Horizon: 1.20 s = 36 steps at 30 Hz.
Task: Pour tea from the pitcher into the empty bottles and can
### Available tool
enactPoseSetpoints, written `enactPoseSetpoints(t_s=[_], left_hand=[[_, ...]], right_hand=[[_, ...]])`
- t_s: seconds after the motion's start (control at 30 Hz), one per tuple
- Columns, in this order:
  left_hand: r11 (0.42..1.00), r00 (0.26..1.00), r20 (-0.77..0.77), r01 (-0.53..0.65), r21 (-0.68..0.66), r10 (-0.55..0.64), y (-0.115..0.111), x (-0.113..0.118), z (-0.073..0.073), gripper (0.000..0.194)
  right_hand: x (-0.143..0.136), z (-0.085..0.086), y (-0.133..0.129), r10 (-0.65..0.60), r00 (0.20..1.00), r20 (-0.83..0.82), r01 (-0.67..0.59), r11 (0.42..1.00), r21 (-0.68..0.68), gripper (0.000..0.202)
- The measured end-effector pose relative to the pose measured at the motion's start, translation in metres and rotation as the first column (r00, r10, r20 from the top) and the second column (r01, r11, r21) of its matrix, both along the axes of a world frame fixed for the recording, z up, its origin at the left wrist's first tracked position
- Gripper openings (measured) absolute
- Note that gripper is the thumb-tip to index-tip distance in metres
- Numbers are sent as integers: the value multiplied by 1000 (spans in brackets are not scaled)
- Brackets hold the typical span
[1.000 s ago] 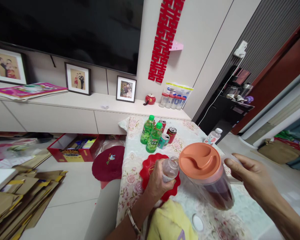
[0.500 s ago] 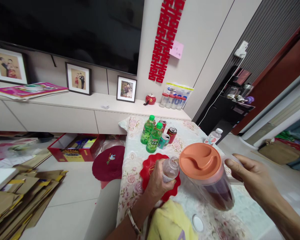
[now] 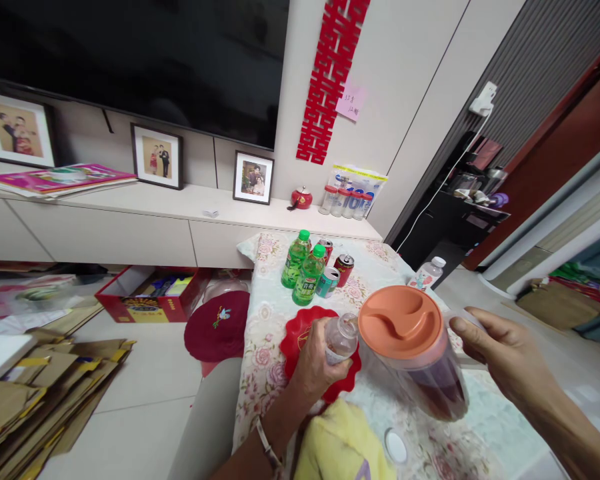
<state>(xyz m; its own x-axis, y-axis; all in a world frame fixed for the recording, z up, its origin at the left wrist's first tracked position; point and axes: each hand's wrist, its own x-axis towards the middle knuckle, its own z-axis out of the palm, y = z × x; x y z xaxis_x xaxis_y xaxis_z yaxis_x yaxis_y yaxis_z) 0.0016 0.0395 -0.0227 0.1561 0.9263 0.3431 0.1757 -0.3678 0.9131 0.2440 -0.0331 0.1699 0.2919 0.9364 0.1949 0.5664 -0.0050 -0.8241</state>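
Since the earlier frame only the pink note (image 3: pixel 351 101) on the far wall has clearly swung; both hands and what they hold look unmoved. On the table (image 3: pixel 503 393), the pitcher (image 3: pixel 416 361) leans left, with dark liquid in its lower part and its orange lid (image 3: pixel 400 322) in place. Left of it lies a red scalloped plate (image 3: pixel 294 333), and over that is an uncapped clear plastic bottle (image 3: pixel 341 337), its mouth beside the lid's left edge. Pouring looks under way, judging by a brownish trace at the mouth; the bottle seems far from full, and liquid remains in the pitcher.

The right hand (image 3: pixel 503 347) comes in from the near right, fingers curled shut around the pitcher's handle. The left hand (image 3: pixel 316 365) reaches from the near side, fingers wrapped round the bottle; whether its base meets the plate I cannot tell.
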Motion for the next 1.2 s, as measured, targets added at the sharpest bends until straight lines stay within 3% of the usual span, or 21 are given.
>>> enactPoseSetpoints(t_s=[1.2], left_hand=[[1000,999,41,-13,5,13,0,0,1,70]], right_hand=[[0,2,1,11,1000,-23,-12,999,-39,56]])
